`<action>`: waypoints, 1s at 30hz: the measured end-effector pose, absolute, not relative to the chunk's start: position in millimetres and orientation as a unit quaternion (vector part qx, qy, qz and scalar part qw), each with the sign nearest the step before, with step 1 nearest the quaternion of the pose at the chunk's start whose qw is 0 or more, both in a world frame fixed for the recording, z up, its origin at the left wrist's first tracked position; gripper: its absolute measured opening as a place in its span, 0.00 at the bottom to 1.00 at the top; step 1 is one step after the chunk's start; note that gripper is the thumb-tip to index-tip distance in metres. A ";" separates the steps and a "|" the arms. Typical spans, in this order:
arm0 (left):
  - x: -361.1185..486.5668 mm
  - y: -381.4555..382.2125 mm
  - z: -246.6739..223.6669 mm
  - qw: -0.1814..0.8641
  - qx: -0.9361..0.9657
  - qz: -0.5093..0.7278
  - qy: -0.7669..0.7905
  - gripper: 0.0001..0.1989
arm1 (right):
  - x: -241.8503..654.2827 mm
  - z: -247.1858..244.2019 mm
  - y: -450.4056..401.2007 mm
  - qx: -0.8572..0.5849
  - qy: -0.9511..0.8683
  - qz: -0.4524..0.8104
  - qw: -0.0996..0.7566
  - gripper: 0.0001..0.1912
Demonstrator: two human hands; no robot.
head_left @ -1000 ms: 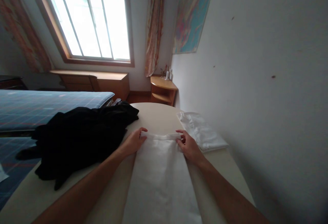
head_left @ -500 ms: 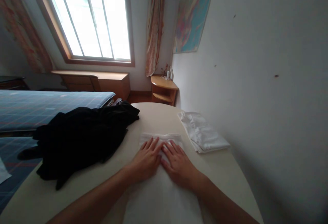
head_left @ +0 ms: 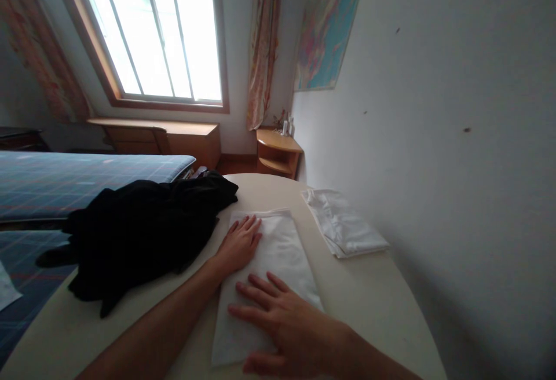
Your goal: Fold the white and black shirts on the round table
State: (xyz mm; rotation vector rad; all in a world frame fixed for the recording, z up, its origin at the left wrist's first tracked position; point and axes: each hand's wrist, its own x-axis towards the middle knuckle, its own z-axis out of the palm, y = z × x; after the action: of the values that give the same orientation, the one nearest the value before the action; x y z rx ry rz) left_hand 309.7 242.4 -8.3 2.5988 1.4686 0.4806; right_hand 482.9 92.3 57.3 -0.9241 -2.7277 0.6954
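Observation:
A white folded cloth (head_left: pixel 278 241), perhaps a garment, lies flat as a long rectangle on the round cream table (head_left: pixel 369 304). Across its far left edge rests my left hand (head_left: pixel 241 244), palm down with the fingers stretched out. My right hand (head_left: pixel 282 325) is over the near part of the cloth, fingers spread; whether it touches the fabric I cannot tell. Neither hand grips anything. To the right, apart from both hands, lies a second folded white cloth (head_left: pixel 345 223).
A heap of black clothing (head_left: pixel 143 235) covers the table's left side and hangs over its edge. Behind it stands a bed with a blue plaid mattress (head_left: pixel 95 177). The white wall (head_left: pixel 434 194) runs close along the right. A wooden corner shelf (head_left: pixel 278 139) stands beyond the table.
The white cloth has shifted farther from me, its near edge now showing. My left hand has moved slightly away and left. My right hand has come back toward me and spread its fingers.

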 end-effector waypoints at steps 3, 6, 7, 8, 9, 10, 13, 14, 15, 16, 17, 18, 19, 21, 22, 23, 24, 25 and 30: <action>305.9 244.8 -5.9 0.053 0.852 0.189 0.485 0.23 | 476.1 52.8 89.4 -0.271 -0.931 0.233 0.076 0.36; 308.6 236.0 -0.4 0.031 0.852 0.204 0.480 0.23 | 480.8 47.5 100.1 -0.238 -0.941 0.226 0.085 0.31; 310.1 232.0 0.7 0.027 0.853 0.201 0.481 0.23 | 483.9 46.5 104.7 -0.231 -0.942 0.225 0.093 0.29; 311.5 228.1 1.2 0.026 0.855 0.193 0.481 0.24 | 487.3 45.7 109.0 -0.232 -0.942 0.220 0.102 0.28; 312.6 224.9 1.1 0.026 0.857 0.182 0.481 0.24 | 490.4 45.2 112.7 -0.240 -0.940 0.215 0.108 0.28; 313.2 222.6 0.6 0.027 0.860 0.170 0.481 0.25 | 493.0 45.0 115.4 -0.250 -0.939 0.210 0.110 0.30; 312.2 221.1 -1.3 0.039 0.864 0.138 0.483 0.25 | 495.7 45.0 116.6 -0.270 -0.938 0.196 0.099 0.38; 311.3 221.8 -1.4 0.044 0.863 0.132 0.485 0.25 | 495.3 45.0 115.3 -0.269 -0.938 0.194 0.097 0.39; 310.3 222.4 -1.2 0.048 0.863 0.128 0.487 0.25 | 494.6 45.0 113.8 -0.269 -0.939 0.193 0.098 0.39; 309.6 222.7 -0.5 0.051 0.862 0.126 0.488 0.25 | 494.0 44.7 112.4 -0.268 -0.938 0.192 0.101 0.40; 309.1 222.7 0.6 0.052 0.862 0.126 0.488 0.25 | 493.6 44.1 111.5 -0.265 -0.939 0.194 0.105 0.39; 309.0 222.1 2.2 0.051 0.862 0.130 0.486 0.25 | 493.4 43.2 111.1 -0.258 -0.940 0.196 0.110 0.39; 309.3 221.1 4.1 0.050 0.864 0.138 0.482 0.25 | 493.5 41.7 111.3 -0.251 -0.940 0.198 0.115 0.38; 310.9 218.1 8.4 0.050 0.865 0.160 0.473 0.24 | 494.0 37.1 112.9 -0.231 -0.942 0.204 0.130 0.34; 311.9 216.4 10.3 0.053 0.863 0.173 0.473 0.23 | 494.2 34.3 113.8 -0.215 -0.943 0.213 0.138 0.32; 313.0 214.8 11.7 0.056 0.860 0.185 0.472 0.22 | 494.3 31.4 114.6 -0.196 -0.943 0.227 0.146 0.30; 313.9 213.2 12.4 0.058 0.858 0.195 0.472 0.21 | 494.4 28.8 115.2 -0.175 -0.940 0.248 0.153 0.28; 314.6 212.0 12.2 0.058 0.857 0.200 0.471 0.21 | 494.6 26.9 115.7 -0.157 -0.936 0.273 0.160 0.27; 312.7 210.6 2.1 0.057 0.881 0.154 0.444 0.23 | 502.3 29.5 124.5 -0.253 -0.901 0.272 0.225 0.16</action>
State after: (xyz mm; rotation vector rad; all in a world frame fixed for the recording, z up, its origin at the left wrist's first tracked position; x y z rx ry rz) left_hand 312.7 210.6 2.1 2.6706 1.3462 0.4666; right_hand 502.3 124.5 29.5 -0.6985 -2.4837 0.7510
